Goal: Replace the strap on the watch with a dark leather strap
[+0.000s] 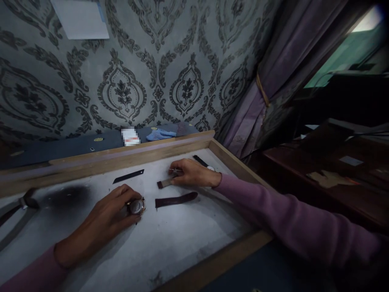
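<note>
My left hand (107,209) is closed around a watch case (136,207), thumb and fingers on either side of its round face. No strap shows on the case. My right hand (194,172) is pinched, and a thin metal piece (174,170) pokes out at its fingertips; its kind is unclear. Just under those fingers lies a short brown strap piece (164,183), partly covered by the hand. A longer dark brown watch strap (176,199) rests on the white surface between the hands. Behind my right wrist is another watch with a black strap (200,161), partly hidden.
A wooden rim (237,162) borders the white work surface (182,235). A dark flat blade (128,176) lies toward the back. At left is a dark strap with a metal clasp (24,201). Behind the rim sit a blue cloth (160,134) and a small white packet (131,136).
</note>
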`<action>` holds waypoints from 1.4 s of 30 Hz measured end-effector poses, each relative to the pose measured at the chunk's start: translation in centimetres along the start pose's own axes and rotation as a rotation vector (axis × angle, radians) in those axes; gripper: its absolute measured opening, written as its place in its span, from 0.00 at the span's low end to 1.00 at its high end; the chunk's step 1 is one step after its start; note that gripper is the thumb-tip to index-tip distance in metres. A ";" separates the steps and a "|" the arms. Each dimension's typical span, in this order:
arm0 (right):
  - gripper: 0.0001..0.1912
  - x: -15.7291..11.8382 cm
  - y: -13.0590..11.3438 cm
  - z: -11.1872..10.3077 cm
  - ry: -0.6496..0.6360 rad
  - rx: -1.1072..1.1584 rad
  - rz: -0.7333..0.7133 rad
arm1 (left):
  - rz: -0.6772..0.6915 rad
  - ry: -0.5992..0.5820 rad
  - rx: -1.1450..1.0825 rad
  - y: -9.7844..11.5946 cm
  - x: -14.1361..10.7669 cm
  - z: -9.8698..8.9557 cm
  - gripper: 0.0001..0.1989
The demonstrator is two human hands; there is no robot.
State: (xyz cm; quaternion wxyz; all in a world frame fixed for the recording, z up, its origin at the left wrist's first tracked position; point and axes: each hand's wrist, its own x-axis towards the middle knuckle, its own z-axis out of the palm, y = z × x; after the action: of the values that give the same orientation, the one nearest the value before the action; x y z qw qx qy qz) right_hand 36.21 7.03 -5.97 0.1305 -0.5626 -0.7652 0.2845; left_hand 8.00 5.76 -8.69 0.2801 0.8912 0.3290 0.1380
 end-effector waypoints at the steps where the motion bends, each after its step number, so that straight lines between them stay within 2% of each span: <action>1: 0.13 -0.1 -0.1 0.0 -0.011 -0.034 0.009 | 0.001 -0.013 0.003 -0.1 0.0 0.0 0.09; 3: 0.14 -0.1 -0.2 0.0 -0.025 -0.065 0.016 | 0.003 -0.028 0.006 -0.1 0.0 -0.1 0.09; 9: 0.08 0.2 0.2 0.2 -0.051 0.014 0.001 | -0.014 0.038 0.008 0.7 -0.1 -0.1 0.08; 14: 0.08 0.5 0.7 0.3 -0.071 0.073 0.019 | -0.001 0.041 0.007 0.2 -0.2 0.2 0.10; 23: 0.12 0.9 1.4 0.3 -0.143 0.312 0.057 | -0.016 0.017 -0.051 0.5 -0.3 -0.7 0.12; 31: 0.12 0.7 1.5 0.0 -0.177 0.563 0.143 | -0.078 0.083 -0.102 0.0 -0.2 -0.5 0.14; 36: 0.16 0.2 0.0 -0.5 -0.228 0.708 0.163 | -0.122 0.158 -0.056 1.6 0.2 -1.4 0.17; 39: 0.19 -0.3 -1.3 -0.4 -0.301 0.788 0.159 | -0.134 0.217 -0.063 3.1 0.4 -1.7 0.16; 42: 0.18 -0.9 -2.3 0.0 -0.393 0.904 0.141 | -0.095 0.203 -0.101 4.3 0.3 -1.5 0.17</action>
State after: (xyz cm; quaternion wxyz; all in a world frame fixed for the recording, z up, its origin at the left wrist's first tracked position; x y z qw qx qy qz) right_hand 34.73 5.77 -4.54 0.1950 -0.4360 -0.5355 0.6965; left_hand 9.80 3.88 -4.97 0.2960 0.8407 0.3904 0.2305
